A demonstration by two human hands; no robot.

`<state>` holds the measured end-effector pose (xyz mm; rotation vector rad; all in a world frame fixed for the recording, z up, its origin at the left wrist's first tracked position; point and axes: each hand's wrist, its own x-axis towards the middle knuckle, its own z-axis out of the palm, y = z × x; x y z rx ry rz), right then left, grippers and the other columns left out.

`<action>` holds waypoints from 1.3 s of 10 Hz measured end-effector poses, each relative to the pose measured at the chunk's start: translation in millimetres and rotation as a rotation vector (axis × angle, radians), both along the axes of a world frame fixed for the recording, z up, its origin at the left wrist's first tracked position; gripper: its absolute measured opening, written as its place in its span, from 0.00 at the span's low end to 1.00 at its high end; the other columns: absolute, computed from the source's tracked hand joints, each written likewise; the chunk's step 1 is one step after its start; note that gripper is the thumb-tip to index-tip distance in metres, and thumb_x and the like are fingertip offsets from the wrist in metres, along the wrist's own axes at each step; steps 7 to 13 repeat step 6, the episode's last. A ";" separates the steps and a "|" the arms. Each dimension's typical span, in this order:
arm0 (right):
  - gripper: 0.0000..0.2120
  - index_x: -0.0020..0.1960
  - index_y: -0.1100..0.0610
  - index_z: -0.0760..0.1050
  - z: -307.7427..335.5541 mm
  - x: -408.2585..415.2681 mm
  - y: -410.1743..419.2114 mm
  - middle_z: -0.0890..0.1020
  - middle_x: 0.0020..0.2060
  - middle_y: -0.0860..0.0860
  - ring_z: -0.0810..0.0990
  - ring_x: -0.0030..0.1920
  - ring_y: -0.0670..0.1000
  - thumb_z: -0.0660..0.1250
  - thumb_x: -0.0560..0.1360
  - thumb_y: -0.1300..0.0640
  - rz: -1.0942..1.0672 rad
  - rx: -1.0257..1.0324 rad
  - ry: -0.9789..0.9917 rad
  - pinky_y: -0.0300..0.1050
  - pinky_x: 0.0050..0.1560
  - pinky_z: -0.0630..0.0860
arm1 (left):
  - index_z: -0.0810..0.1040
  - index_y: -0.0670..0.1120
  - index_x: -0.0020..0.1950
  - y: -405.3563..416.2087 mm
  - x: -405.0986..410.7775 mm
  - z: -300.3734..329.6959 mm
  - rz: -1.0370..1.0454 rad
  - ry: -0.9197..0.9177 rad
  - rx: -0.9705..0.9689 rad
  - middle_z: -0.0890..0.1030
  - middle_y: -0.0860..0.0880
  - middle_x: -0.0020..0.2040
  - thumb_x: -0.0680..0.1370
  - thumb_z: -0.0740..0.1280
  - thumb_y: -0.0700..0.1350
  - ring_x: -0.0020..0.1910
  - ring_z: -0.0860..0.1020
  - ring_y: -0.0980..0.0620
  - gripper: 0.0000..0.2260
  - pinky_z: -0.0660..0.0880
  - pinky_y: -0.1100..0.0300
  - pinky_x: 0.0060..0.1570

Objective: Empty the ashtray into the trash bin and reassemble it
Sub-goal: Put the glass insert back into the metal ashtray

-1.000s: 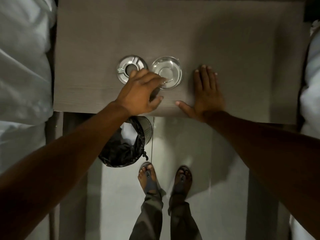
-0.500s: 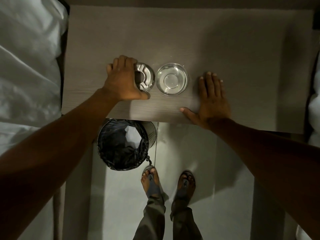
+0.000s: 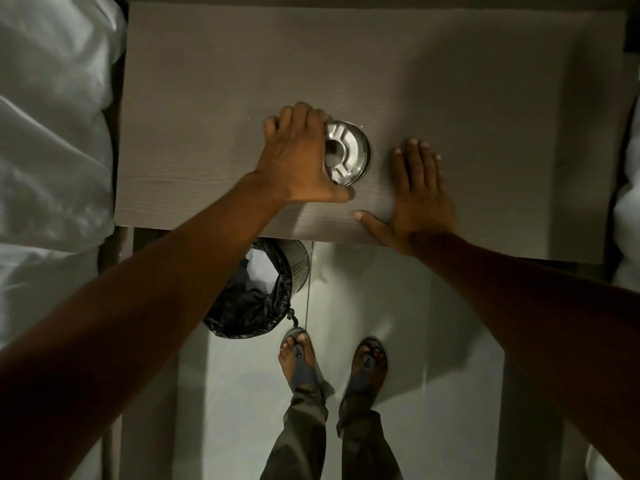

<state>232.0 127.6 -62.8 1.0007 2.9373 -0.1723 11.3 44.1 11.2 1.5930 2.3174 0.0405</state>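
Two bare hands are on the grey wood-grain counter. Below its near edge, on the floor, stands a round trash bin with a black liner. Spread flat near that edge lies the right hand. The left hand clasps the round silver metal ashtray, sitting mid-counter.

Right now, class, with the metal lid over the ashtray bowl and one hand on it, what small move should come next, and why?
Probably press the lid down level, then let go. The left hand grips its left edge, and it sits over the bowl on the table, apparently not yet seated. The right hand lies flat beside it, and the trash bin stands below.
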 end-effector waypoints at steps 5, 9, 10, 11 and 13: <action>0.56 0.81 0.67 0.56 -1.8 0.1 1.7 0.58 0.80 0.68 0.54 0.82 0.67 0.53 0.74 0.21 0.013 -0.003 0.032 0.63 0.82 0.48 | 0.66 0.43 0.71 12.1 3.4 1.9 -0.036 0.079 -0.047 0.70 0.43 0.66 0.53 0.69 0.76 0.63 0.68 0.41 0.56 0.64 0.46 0.60; 0.57 0.81 0.68 0.56 5.1 -1.2 2.0 0.57 0.80 0.69 0.54 0.82 0.67 0.54 0.74 0.21 0.012 -0.051 0.020 0.64 0.81 0.48 | 0.64 0.44 0.73 1.6 1.7 8.1 -0.019 0.046 -0.055 0.69 0.43 0.68 0.52 0.69 0.76 0.65 0.68 0.41 0.58 0.63 0.45 0.61; 0.57 0.81 0.68 0.56 5.1 -1.2 2.0 0.57 0.80 0.69 0.54 0.82 0.67 0.54 0.74 0.21 0.012 -0.051 0.020 0.64 0.81 0.48 | 0.64 0.44 0.73 1.6 1.7 8.1 -0.019 0.046 -0.055 0.69 0.43 0.68 0.52 0.69 0.76 0.65 0.68 0.41 0.58 0.63 0.45 0.61; 0.57 0.81 0.68 0.56 5.1 -1.2 2.0 0.57 0.80 0.69 0.54 0.82 0.67 0.54 0.74 0.21 0.012 -0.051 0.020 0.64 0.81 0.48 | 0.64 0.44 0.73 1.6 1.7 8.1 -0.019 0.046 -0.055 0.69 0.43 0.68 0.52 0.69 0.76 0.65 0.68 0.41 0.58 0.63 0.45 0.61; 0.57 0.81 0.68 0.56 5.1 -1.2 2.0 0.57 0.80 0.69 0.54 0.82 0.67 0.54 0.74 0.21 0.012 -0.051 0.020 0.64 0.81 0.48 | 0.64 0.44 0.73 1.6 1.7 8.1 -0.019 0.046 -0.055 0.69 0.43 0.68 0.52 0.69 0.76 0.65 0.68 0.41 0.58 0.63 0.45 0.61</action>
